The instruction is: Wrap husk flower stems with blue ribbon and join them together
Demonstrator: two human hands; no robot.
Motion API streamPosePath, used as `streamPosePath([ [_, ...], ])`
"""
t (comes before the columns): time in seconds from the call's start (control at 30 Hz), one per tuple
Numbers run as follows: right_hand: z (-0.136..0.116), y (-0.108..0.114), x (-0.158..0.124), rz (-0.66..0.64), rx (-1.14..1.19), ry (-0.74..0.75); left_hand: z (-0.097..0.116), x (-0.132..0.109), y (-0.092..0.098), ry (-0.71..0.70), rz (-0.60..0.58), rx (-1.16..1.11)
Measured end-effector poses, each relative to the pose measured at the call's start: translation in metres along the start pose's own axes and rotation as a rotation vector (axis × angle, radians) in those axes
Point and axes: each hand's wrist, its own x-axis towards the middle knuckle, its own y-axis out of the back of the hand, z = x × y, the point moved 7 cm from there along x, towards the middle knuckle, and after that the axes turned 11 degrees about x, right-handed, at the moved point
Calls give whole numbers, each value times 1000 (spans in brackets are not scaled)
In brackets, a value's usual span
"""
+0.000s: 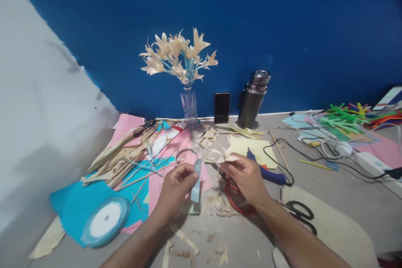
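Near the middle of the table, my left hand [179, 188] pinches a short light-blue strip [196, 182], which hangs down between thumb and fingers. To its right, my right hand [246, 176] is closed on a pale husk flower [224, 155], petals pointing up and left. The two hands are apart. Beneath my right hand lie red-handled scissors [234, 203], partly covered by it. A blue glue gun [266, 171] rests just right of that hand, on yellow paper [248, 146]. Dry husk scraps [216, 205] lie between my forearms.
A clear bottle [189, 106] holds husk flowers [179, 52] at the back, beside a phone [222, 108] and a steel flask [253, 99]. Dried husks [116, 157] and a ribbon spool [106, 221] lie left. Black scissors [301, 213], cables and green pipe cleaners [342, 119] are right.
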Motion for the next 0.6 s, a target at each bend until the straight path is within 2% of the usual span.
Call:
streamPosePath([
  [0.1,-1,-1,0,-20,-62,62,1,2,2,-19,20,-6],
  [0.23,8,-1,-1,-47,-143,3,1,5,6,16,52,-80],
  [0.37,21,-5,1,-53,-370,-45,1,10,21,30,171,-231],
  [0.47,30,-12,3,-65,-554,-63,2,11,26,26,193,-282],
  [0.53,26,-14,5,-66,-620,-55,2,10,23,36,174,-276],
  [0.6,12,-9,4,-64,-647,-18,1,8,19,53,143,-270],
])
